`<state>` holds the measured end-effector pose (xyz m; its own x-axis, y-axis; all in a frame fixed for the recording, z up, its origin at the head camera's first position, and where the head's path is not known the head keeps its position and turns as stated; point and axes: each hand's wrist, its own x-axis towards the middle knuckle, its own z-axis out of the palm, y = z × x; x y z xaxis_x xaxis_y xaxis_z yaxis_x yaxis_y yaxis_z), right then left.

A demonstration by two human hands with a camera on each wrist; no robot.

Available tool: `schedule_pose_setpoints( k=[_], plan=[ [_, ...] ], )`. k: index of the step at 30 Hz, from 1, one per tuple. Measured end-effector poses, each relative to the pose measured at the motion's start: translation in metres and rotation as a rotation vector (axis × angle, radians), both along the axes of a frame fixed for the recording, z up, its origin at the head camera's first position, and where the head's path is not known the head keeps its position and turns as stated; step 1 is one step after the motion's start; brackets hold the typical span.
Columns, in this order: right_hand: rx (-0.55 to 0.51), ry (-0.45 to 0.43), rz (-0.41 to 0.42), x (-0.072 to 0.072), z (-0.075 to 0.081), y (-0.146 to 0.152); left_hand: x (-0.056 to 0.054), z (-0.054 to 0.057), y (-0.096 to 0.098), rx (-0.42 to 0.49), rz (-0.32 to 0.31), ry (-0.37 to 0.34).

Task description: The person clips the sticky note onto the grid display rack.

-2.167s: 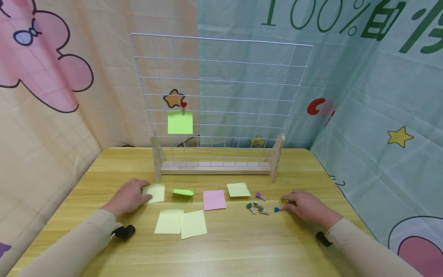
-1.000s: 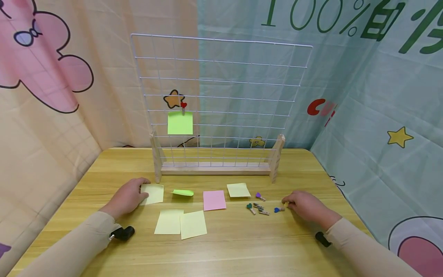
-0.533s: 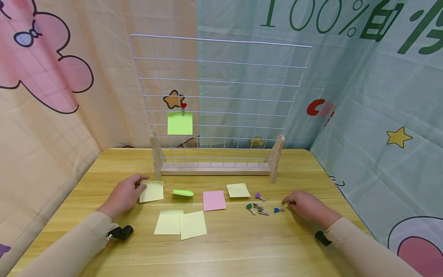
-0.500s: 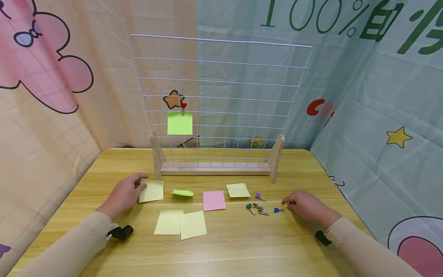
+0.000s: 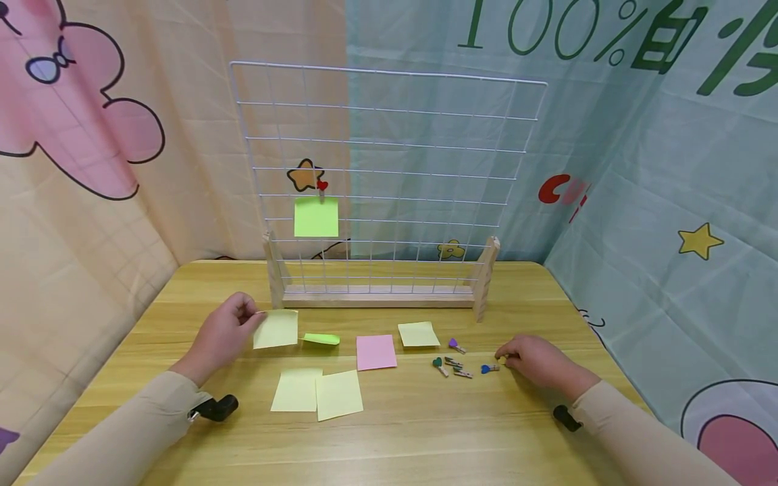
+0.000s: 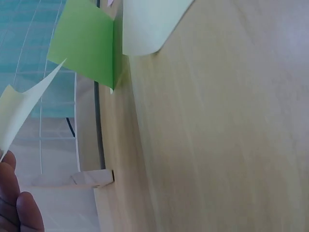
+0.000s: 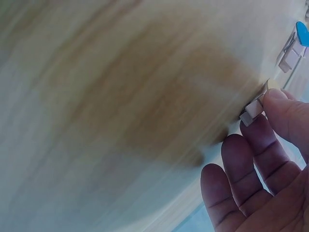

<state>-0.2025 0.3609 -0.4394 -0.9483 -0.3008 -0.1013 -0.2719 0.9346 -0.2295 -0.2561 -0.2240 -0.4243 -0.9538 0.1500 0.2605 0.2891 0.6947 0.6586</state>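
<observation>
My left hand (image 5: 220, 336) pinches a pale yellow sticky note (image 5: 276, 330) by its left edge. In the left wrist view the same note (image 6: 17, 111) stands up off the table, bent, at the tips of the fingers (image 6: 9, 186). On the right side of the table, my right hand (image 5: 539, 361) pinches a small wooden clothespin (image 7: 252, 110) between thumb and fingertips, close to the tabletop. A clothespin with a blue heart (image 5: 488, 368) lies just left of that hand. Farther left are a purple-heart clothespin (image 5: 456, 345) and several more small clothespins (image 5: 454, 362).
A white wire grid (image 5: 389, 142) stands on a wooden base (image 5: 379, 299) at the back. A green note (image 5: 316, 217) hangs there from a red-heart clothespin (image 5: 322, 185). On the table lie a folded green note (image 5: 322, 339), a pink note (image 5: 375, 353) and several pale yellow notes (image 5: 339, 395).
The left hand has raised the pale yellow note off the table and moved it slightly up and right. The right hand has brought its thumb and fingers together on the clothespin, near where it was.
</observation>
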Motion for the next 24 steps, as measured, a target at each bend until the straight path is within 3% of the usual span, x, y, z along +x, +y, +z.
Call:
schedule_pose_setpoints(
  k=[6,13,24],
  plan=[
    [-0.006,0.005,0.004,0.001,-0.001,0.000,0.004,0.008,0.009,0.034,-0.017,0.055],
    [-0.006,0.013,0.008,0.001,-0.001,0.000,0.005,0.017,0.014,0.050,-0.017,0.072],
    [-0.008,0.020,0.016,0.001,-0.003,0.000,0.006,0.044,0.030,0.081,-0.056,0.143]
  ],
)
